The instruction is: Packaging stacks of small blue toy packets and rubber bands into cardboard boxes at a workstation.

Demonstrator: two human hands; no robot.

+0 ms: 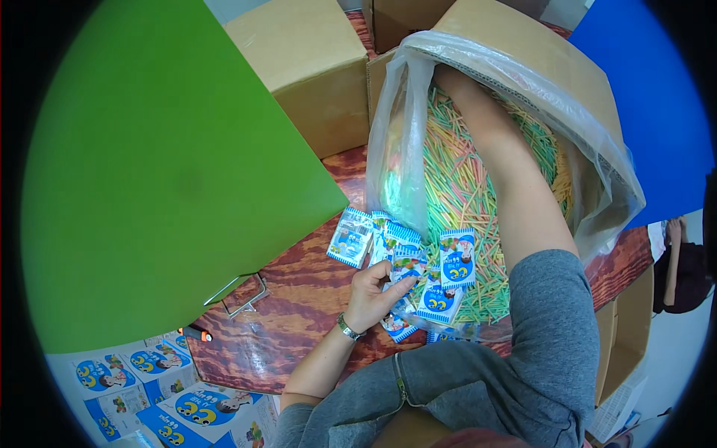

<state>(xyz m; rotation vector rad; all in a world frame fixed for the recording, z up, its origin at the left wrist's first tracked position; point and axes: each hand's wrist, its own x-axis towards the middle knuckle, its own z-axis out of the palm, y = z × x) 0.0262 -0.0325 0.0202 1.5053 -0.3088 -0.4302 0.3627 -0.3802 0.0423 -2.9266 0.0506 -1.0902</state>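
Note:
My left hand [377,297], with a metal-band watch on its wrist, is closed on a small blue-and-white packet [408,263], thumb across its front. Similar packets lie around it: one packet [349,237] is on the table, another packet [457,257] rests on a mass of thin pastel sticks [459,198]. The sticks, pink, green and yellow, fill a cardboard box [549,41] lined with clear plastic [396,123]. My right forearm [515,179] reaches deep over the sticks into the box; its hand is hidden at the far end.
A green panel [164,172] covers the left side, a blue panel [650,104] the far right. A closed carton [314,82] stands behind the red-brown table [299,299]. Printed blue-and-white cartons [202,411] sit lower left, an open carton [627,336] at right. Another person's arm [672,261] shows beyond.

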